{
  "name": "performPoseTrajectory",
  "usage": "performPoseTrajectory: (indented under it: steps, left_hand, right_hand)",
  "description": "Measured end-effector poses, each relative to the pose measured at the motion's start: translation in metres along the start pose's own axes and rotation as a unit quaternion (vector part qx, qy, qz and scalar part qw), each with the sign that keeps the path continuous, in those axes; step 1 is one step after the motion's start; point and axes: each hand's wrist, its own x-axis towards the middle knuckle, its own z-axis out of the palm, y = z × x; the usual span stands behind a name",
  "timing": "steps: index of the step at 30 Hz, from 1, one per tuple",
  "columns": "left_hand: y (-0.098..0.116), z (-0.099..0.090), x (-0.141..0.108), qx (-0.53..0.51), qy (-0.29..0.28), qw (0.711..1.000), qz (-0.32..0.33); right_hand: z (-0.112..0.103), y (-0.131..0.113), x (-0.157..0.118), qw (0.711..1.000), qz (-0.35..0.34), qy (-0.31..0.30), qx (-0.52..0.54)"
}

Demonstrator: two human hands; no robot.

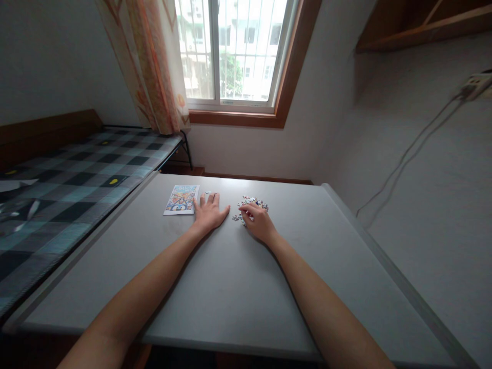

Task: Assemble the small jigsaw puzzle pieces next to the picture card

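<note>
Right hand (258, 221) curls over a multicoloured jigsaw-piece pile (253, 200) on the smooth pale-grey desk (230, 292), grip unclear, left hand (209, 212) spread flat; likely picking through, next calling for a fine pinch.

open tabletop (319, 241) at right, puzzle pile (253, 200) obstructing centre, picture sheet (181, 200) farther left
</note>
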Motion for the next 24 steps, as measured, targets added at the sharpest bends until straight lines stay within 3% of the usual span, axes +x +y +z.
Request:
performPoseTrajectory:
  steps: [12,18,24]
  left_hand:
    - [-0.001,0.002,0.000,0.002,0.020,1.000,0.000]
    - [0.003,-0.004,-0.008,0.013,0.060,0.998,0.017]
    - [0.004,-0.007,-0.011,0.006,0.027,0.999,0.031]
  right_hand:
    - [0.000,0.000,0.000,1.000,0.007,-0.009,0.001]
    - [0.000,0.001,0.001,1.000,0.003,-0.006,0.002]
    - [-0.001,0.000,0.000,1.000,0.006,-0.007,0.000]
